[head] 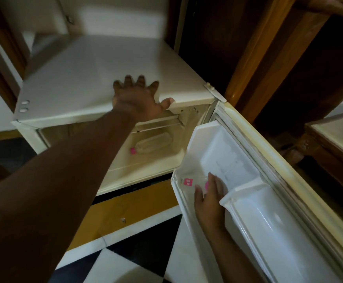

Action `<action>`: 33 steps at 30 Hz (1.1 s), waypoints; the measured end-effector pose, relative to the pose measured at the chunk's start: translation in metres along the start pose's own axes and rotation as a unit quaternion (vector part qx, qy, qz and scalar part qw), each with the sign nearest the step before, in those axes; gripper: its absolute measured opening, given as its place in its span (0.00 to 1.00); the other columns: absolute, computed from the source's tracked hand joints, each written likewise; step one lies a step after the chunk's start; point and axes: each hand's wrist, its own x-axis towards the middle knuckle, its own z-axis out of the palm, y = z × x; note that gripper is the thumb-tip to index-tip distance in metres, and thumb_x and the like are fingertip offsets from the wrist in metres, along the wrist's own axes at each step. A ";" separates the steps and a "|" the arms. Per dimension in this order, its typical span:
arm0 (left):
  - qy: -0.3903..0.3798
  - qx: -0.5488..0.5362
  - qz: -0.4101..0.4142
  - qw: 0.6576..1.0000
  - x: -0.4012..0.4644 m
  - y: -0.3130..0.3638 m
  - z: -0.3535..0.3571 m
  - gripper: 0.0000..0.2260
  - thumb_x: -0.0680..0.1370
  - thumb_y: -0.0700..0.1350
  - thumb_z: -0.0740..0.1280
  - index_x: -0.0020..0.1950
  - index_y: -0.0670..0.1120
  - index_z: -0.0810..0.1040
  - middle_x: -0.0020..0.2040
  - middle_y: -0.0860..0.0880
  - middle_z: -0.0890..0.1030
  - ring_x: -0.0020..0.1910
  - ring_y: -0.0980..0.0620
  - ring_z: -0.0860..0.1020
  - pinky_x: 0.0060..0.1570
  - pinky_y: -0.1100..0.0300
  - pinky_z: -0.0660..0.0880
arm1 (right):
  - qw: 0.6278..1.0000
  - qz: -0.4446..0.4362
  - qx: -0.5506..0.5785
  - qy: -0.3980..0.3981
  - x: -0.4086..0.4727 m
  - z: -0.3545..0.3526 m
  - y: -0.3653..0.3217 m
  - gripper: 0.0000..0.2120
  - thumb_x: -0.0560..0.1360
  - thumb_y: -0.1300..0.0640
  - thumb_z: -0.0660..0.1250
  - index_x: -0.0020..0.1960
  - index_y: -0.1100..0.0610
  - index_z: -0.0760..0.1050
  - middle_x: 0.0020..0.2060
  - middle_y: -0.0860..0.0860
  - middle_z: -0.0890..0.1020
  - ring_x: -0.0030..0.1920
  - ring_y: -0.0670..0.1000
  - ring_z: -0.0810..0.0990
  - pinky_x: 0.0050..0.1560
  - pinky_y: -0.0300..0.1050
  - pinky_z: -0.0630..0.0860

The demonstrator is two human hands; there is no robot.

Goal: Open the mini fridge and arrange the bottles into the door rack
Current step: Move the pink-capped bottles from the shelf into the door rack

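The cream mini fridge [97,78] stands open, its door [272,160] swung out to the right. My left hand [138,101] lies flat on the fridge top at its front edge, fingers spread, thumb hooked over the rim. A clear bottle with a pink cap [152,142] lies on its side inside the fridge. My right hand [209,193] reaches into the white door rack [246,188] and is wrapped round a clear bottle with a pink label [189,182] that sits in the rack; its pink cap peeks out under my fingers.
Dark wooden furniture [289,58] stands right behind the open door. A low wooden table edge [334,139] is at the far right. The floor [125,260] has black and white tiles with a yellow band under the fridge.
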 end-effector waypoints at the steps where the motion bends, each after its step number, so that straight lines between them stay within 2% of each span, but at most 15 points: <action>1: -0.002 -0.004 -0.003 1.000 0.001 0.000 0.001 0.42 0.76 0.77 0.42 0.85 0.55 0.56 0.84 0.42 0.59 0.81 0.33 0.58 0.75 0.31 0.56 | 0.999 -0.028 -0.022 -0.008 0.005 0.004 -0.007 0.23 0.78 0.56 0.66 0.70 0.65 0.68 0.67 0.64 0.72 0.66 0.62 0.72 0.65 0.59 0.73; 4: -0.008 -0.013 -0.012 1.000 0.002 -0.001 0.001 0.42 0.76 0.77 0.42 0.85 0.56 0.54 0.85 0.43 0.57 0.82 0.33 0.55 0.77 0.31 0.53 | 0.985 -0.119 -0.119 -0.025 0.038 0.017 -0.029 0.19 0.79 0.58 0.63 0.68 0.62 0.70 0.62 0.60 0.77 0.62 0.60 0.75 0.64 0.54 0.72; 8: -0.011 -0.006 -0.010 1.000 0.001 0.001 0.001 0.41 0.77 0.76 0.43 0.85 0.56 0.54 0.85 0.43 0.57 0.82 0.33 0.56 0.76 0.32 0.54 | 0.984 -0.085 -0.156 -0.025 0.078 0.023 -0.045 0.14 0.77 0.60 0.64 0.62 0.60 0.72 0.58 0.58 0.78 0.59 0.58 0.75 0.63 0.50 0.70; 13: -0.045 -0.035 -0.010 0.998 -0.001 -0.003 -0.007 0.42 0.76 0.77 0.43 0.86 0.56 0.52 0.86 0.43 0.53 0.83 0.33 0.51 0.78 0.31 0.50 | 0.991 -0.059 -0.115 -0.031 0.082 0.016 -0.044 0.14 0.73 0.66 0.67 0.59 0.64 0.75 0.56 0.61 0.80 0.57 0.61 0.78 0.61 0.52 0.73; 16: -0.083 -0.068 -0.004 0.994 0.004 -0.006 -0.013 0.41 0.77 0.77 0.45 0.86 0.57 0.49 0.87 0.45 0.47 0.84 0.35 0.44 0.79 0.32 0.43 | 0.994 -0.040 -0.079 -0.060 0.083 0.008 -0.042 0.19 0.72 0.69 0.67 0.63 0.64 0.74 0.60 0.61 0.78 0.61 0.62 0.75 0.65 0.53 0.70; 18: -0.090 -0.074 0.001 0.993 0.006 -0.007 -0.015 0.41 0.77 0.77 0.46 0.86 0.58 0.48 0.87 0.46 0.46 0.85 0.36 0.43 0.79 0.33 0.42 | 0.996 -0.028 -0.052 -0.074 0.084 -0.001 -0.038 0.21 0.74 0.69 0.65 0.67 0.63 0.72 0.63 0.61 0.76 0.64 0.61 0.73 0.66 0.53 0.69; 20: -0.088 -0.075 0.002 0.993 0.007 -0.007 -0.015 0.42 0.76 0.77 0.46 0.86 0.58 0.49 0.87 0.46 0.46 0.85 0.36 0.43 0.79 0.32 0.42 | 0.998 -0.017 -0.046 -0.048 0.081 -0.010 -0.036 0.23 0.74 0.65 0.68 0.67 0.62 0.70 0.62 0.61 0.75 0.63 0.60 0.73 0.63 0.53 0.71; 22: -0.085 -0.076 0.000 0.993 0.008 -0.007 -0.013 0.43 0.75 0.78 0.46 0.86 0.58 0.49 0.87 0.46 0.47 0.85 0.36 0.44 0.79 0.32 0.43 | 0.999 -0.017 -0.042 0.015 0.066 -0.014 -0.043 0.27 0.72 0.57 0.73 0.67 0.60 0.69 0.61 0.61 0.75 0.62 0.61 0.72 0.59 0.57 0.73; 24: -0.087 -0.076 0.000 0.993 0.009 -0.007 -0.012 0.43 0.75 0.79 0.46 0.85 0.59 0.49 0.87 0.46 0.47 0.85 0.36 0.44 0.79 0.32 0.43 | 0.994 -0.050 -0.023 0.090 0.039 -0.007 -0.060 0.26 0.71 0.51 0.73 0.66 0.57 0.69 0.61 0.59 0.75 0.61 0.60 0.72 0.55 0.57 0.74; 25: -0.088 -0.077 0.000 0.993 0.010 -0.007 -0.012 0.43 0.75 0.79 0.46 0.85 0.59 0.49 0.87 0.46 0.47 0.85 0.36 0.44 0.79 0.33 0.43 | 0.992 -0.078 -0.003 0.103 0.026 0.001 -0.070 0.24 0.73 0.49 0.70 0.65 0.56 0.69 0.61 0.58 0.76 0.60 0.58 0.72 0.54 0.56 0.74; 26: -0.086 -0.076 0.000 0.993 0.011 -0.006 -0.012 0.43 0.75 0.79 0.46 0.85 0.59 0.49 0.87 0.46 0.47 0.84 0.36 0.44 0.79 0.33 0.43 | 0.990 -0.108 0.018 0.091 0.017 0.012 -0.079 0.22 0.75 0.48 0.68 0.65 0.56 0.70 0.60 0.57 0.76 0.59 0.57 0.73 0.54 0.54 0.74; 28: -0.081 -0.076 0.000 0.994 0.011 -0.007 -0.013 0.42 0.75 0.79 0.46 0.85 0.60 0.49 0.87 0.46 0.46 0.85 0.36 0.44 0.79 0.34 0.43 | 0.988 -0.151 0.032 0.013 0.010 0.041 -0.092 0.20 0.76 0.50 0.67 0.65 0.57 0.72 0.58 0.56 0.78 0.57 0.56 0.75 0.54 0.50 0.74; 33: -0.077 -0.067 -0.026 0.994 0.013 -0.003 -0.006 0.48 0.70 0.82 0.45 0.85 0.60 0.49 0.87 0.44 0.46 0.85 0.37 0.45 0.79 0.34 0.45 | 0.959 -0.216 -0.053 -0.173 0.053 0.128 -0.097 0.21 0.78 0.56 0.63 0.70 0.56 0.66 0.64 0.55 0.74 0.60 0.56 0.73 0.58 0.50 0.73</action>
